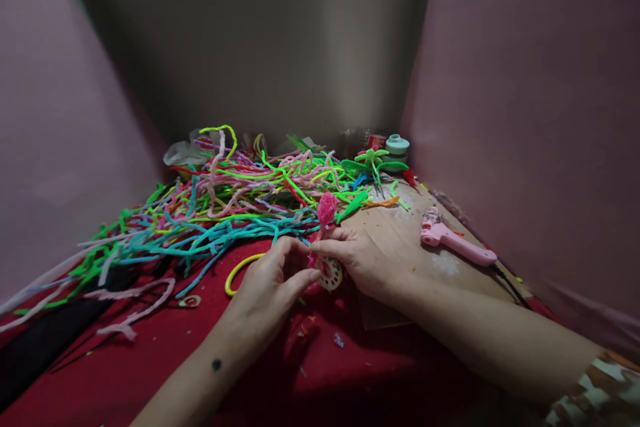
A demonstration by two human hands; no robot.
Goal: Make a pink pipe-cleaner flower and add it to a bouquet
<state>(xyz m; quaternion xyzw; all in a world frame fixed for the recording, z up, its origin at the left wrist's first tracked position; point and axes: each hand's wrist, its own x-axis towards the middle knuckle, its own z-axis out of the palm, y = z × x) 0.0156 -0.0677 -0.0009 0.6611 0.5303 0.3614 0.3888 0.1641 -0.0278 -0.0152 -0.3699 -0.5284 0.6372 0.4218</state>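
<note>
- Patterned sleeve (pixel 595 390) closest, lower right, and out past it goes the right hand (pixel 367 263), thumb and fingers pinched on the pink chenille flower (pixel 327 209)!
- Left hand (pixel 267 280) half-curled, fingertips right at the stem; can't tell whether it grips.
- Bloom's up top between the hands, pale perforated ring (pixel 334 276) just below!
- Pink glue gun (pixel 457 241) off right, on the brown board (pixel 400 257).
- Chenille stems (pixel 240 197) heaped beyond!
- Back right, mint-green jar (pixel 397 144), contents hidden; back left, crumpled plastic bag (pixel 181 153), contents unclear.
</note>
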